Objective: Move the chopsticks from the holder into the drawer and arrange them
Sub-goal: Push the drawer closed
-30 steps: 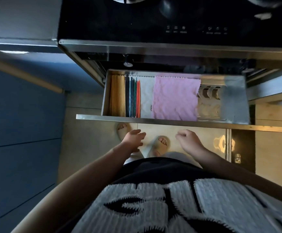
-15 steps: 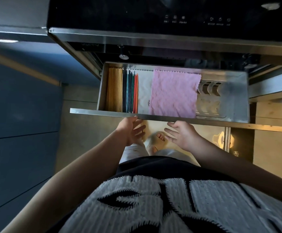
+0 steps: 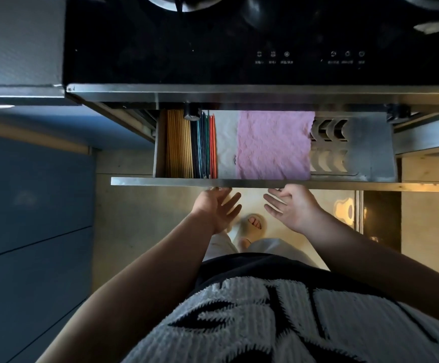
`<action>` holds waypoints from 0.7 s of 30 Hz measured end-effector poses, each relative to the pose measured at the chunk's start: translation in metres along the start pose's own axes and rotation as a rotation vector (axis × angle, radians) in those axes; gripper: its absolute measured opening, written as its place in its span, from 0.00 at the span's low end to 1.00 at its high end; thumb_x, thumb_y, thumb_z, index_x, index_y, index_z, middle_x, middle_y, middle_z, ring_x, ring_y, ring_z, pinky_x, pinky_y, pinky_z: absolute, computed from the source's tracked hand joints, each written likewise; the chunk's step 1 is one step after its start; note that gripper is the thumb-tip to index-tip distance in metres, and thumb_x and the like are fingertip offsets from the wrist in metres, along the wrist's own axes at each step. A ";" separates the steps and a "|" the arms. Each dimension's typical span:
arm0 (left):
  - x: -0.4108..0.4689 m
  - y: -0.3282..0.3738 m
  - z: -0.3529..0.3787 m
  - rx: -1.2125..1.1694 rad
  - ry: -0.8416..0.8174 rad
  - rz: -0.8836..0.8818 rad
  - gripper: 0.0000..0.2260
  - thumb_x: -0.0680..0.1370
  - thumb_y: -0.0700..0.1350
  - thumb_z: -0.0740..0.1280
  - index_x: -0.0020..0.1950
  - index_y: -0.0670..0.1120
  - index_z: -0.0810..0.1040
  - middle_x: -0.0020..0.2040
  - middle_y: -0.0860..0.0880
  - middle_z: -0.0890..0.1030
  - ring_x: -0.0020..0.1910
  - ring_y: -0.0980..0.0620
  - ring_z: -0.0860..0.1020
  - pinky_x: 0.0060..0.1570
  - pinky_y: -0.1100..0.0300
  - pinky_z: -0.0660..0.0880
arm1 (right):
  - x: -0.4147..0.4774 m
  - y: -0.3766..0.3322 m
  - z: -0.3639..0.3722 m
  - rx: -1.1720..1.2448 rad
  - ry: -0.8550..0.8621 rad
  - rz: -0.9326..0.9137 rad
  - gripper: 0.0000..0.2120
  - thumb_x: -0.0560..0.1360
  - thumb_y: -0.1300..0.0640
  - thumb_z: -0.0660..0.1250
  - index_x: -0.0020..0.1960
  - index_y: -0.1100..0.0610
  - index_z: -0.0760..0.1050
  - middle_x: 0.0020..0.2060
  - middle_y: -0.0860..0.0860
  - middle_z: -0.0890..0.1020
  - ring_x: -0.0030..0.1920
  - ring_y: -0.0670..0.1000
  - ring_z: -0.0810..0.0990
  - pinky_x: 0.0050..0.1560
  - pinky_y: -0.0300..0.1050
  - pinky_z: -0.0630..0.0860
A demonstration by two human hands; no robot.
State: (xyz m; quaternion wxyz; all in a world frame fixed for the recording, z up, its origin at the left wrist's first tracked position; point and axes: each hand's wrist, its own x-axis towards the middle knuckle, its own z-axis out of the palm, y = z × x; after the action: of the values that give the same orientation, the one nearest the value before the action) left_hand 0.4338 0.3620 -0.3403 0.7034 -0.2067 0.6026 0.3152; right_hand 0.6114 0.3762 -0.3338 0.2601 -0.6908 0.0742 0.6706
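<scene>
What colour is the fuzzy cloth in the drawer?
The cloth is pink, best seen in the head view, the only one.

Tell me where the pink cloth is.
Head view: the pink cloth lies in the open drawer, between the white cloth on its left and the slotted metal rack on its right.

chopsticks point(image 3: 189, 148) at drawer's point(image 3: 239, 182) left end, cloth point(image 3: 273, 145) beside them

Both bare arms reach forward, side by side.
The left hand point(image 3: 217, 206) and right hand point(image 3: 293, 205) sit apart, palms turned toward each other, fingers point(image 3: 273, 203) straight and loosely spread, holding nothing.
</scene>
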 end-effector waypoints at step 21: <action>0.036 0.079 0.085 -0.067 -0.104 0.118 0.24 0.85 0.37 0.47 0.79 0.54 0.55 0.75 0.49 0.68 0.70 0.45 0.72 0.62 0.47 0.70 | 0.025 -0.090 0.075 0.291 -0.038 -0.069 0.15 0.75 0.67 0.52 0.58 0.61 0.70 0.61 0.55 0.78 0.60 0.56 0.79 0.60 0.54 0.75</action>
State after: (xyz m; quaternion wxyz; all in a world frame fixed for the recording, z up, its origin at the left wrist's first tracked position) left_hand 0.4425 0.4823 -0.3522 0.7065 -0.1776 0.5656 0.3866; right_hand 0.5882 0.4940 -0.3322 0.3817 -0.6353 0.1420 0.6562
